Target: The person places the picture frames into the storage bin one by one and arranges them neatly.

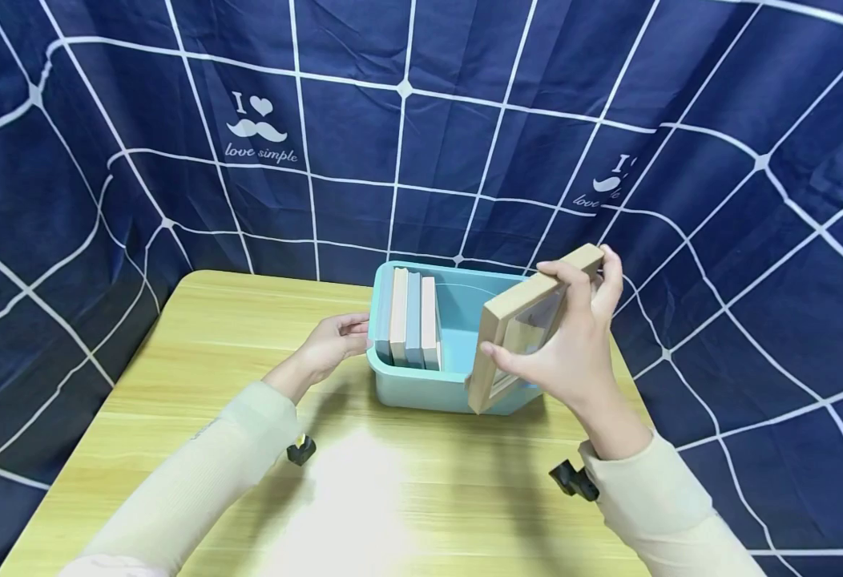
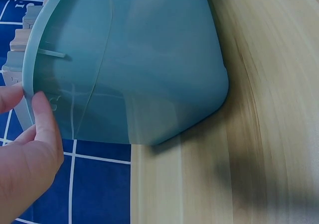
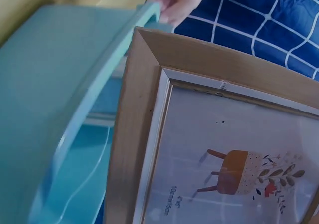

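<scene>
My right hand [image 1: 578,353] grips a light wooden picture frame [image 1: 494,328] by its edges, thumb on the near side and fingers over the far one. The frame is tilted above the right part of a light blue plastic bin [image 1: 421,393]. In the right wrist view, a print of a plant in a footed pot [image 3: 244,171] shows inside the frame [image 3: 130,134]. My left hand [image 1: 331,344] pinches the bin's left rim, with fingertips on both sides of it in the left wrist view. Several slim pieces [image 1: 413,320], blue, beige and pink, stand side by side at the bin's left end.
The bin stands on a light wooden table [image 1: 234,344] near its back edge. A dark blue cloth [image 1: 349,144] with white grid lines hangs behind and on both sides. Small black mounts [image 1: 301,450] hang by the sleeves.
</scene>
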`<control>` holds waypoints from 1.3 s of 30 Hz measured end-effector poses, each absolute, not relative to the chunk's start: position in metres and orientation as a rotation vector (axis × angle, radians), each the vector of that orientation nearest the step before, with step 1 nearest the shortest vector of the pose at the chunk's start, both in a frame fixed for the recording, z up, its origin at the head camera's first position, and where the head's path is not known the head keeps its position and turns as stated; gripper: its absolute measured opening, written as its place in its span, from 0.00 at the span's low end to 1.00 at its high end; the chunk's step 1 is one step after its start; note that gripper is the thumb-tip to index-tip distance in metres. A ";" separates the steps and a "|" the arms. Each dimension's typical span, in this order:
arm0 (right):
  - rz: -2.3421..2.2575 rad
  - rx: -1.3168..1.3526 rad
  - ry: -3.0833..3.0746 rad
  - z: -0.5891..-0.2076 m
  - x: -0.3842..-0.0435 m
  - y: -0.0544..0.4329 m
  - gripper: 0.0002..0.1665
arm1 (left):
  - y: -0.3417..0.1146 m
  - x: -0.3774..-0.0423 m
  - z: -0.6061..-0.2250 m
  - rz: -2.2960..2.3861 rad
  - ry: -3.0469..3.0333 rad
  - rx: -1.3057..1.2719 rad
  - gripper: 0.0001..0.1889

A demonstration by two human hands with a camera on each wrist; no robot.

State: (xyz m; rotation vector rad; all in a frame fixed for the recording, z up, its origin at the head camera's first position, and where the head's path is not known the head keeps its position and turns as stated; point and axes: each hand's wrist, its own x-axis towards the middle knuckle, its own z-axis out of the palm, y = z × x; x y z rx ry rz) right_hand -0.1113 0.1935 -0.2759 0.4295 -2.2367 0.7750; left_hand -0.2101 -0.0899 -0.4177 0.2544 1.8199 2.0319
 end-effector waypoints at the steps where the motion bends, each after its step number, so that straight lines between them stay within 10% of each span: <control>1: 0.775 0.436 -2.228 -0.275 -0.115 0.195 0.56 | -0.090 -0.210 -0.418 2.031 1.822 0.253 0.29; 39: 0.758 0.682 -2.683 -0.343 -0.220 0.237 0.59 | -0.085 -0.214 -0.416 2.027 1.841 0.231 0.29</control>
